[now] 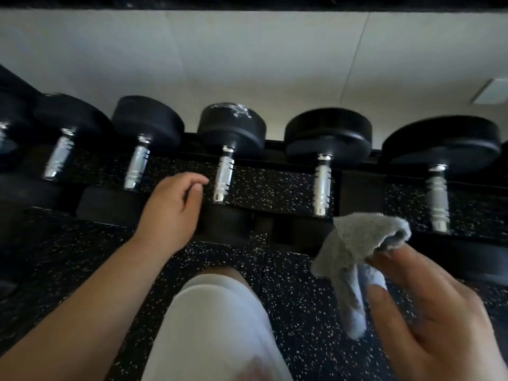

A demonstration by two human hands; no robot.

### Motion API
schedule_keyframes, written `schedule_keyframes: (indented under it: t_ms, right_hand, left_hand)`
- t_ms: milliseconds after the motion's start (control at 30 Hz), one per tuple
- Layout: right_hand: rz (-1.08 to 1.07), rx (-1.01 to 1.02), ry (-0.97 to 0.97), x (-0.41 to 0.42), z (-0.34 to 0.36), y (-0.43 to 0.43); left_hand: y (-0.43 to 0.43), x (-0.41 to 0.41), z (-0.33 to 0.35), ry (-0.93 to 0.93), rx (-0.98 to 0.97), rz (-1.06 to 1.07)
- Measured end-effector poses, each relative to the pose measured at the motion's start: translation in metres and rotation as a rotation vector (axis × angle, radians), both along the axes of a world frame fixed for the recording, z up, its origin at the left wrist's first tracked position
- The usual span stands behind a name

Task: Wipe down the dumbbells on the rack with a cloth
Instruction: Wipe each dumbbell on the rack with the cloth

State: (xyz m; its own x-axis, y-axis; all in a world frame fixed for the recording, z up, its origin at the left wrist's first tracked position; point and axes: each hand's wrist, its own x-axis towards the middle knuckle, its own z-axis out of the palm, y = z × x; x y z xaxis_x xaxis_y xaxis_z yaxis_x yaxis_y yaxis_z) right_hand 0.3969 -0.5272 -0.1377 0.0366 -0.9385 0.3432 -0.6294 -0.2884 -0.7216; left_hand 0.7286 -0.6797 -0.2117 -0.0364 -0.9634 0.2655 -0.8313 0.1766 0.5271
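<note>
Several black dumbbells with chrome handles lie side by side on a low black rack [275,148] along the wall. My left hand [173,204] reaches toward the middle dumbbell [224,174]; its fingers are loosely curled, hold nothing and hang just left of the chrome handle without touching it. My right hand [428,306] pinches a grey cloth [354,251] between thumb and fingers at the lower right. The cloth hangs in front of the near end of the dumbbell to the right [323,185], apart from it.
Black rubber floor with white speckles [297,325] runs under and in front of the rack. My knee in white shorts [217,320] sits low in the middle. A pale wall [247,56] stands behind the dumbbells. A larger dumbbell [439,193] lies at far right.
</note>
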Motion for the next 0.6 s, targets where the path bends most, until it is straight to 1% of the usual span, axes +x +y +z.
schedule_keyframes:
  t_ms: [67,100,167,200,233,300,400,500,533,600]
  right_hand:
    - [0.141,-0.045,-0.029,0.014,0.008,-0.024]
    - [0.217,-0.064,-0.022,0.022,0.008,-0.036]
    - [0.34,-0.057,0.018,0.045,0.003,-0.06]
    - [0.388,-0.046,0.044,0.058,-0.001,-0.072]
    - [0.433,-0.031,0.079,0.072,-0.006,-0.083]
    - [0.501,0.042,0.164,0.102,-0.019,-0.102]
    - [0.593,0.126,0.326,0.143,-0.046,-0.122]
    - [0.654,0.042,0.613,0.17,-0.077,-0.135]
    - [0.675,0.006,0.682,0.177,-0.082,-0.139]
    - [0.73,-0.094,0.781,0.192,-0.082,-0.149]
  left_hand:
    - [-0.001,0.002,-0.019,-0.001,0.058,0.019]
    - [-0.001,0.003,-0.026,0.033,0.079,0.051]
    - [0.0,0.005,-0.032,0.191,0.112,0.189]
    - [-0.001,0.009,-0.032,0.231,0.115,0.262]
    - [0.0,0.012,-0.03,0.218,0.11,0.31]
    - [0.005,0.023,-0.022,0.123,0.071,0.342]
    - [0.009,0.049,0.001,-0.114,-0.052,0.331]
    - [0.0,0.082,0.028,-0.269,-0.154,0.288]
    - [-0.005,0.093,0.033,-0.304,-0.142,0.269]
    - [-0.015,0.115,0.033,-0.347,-0.056,0.238]
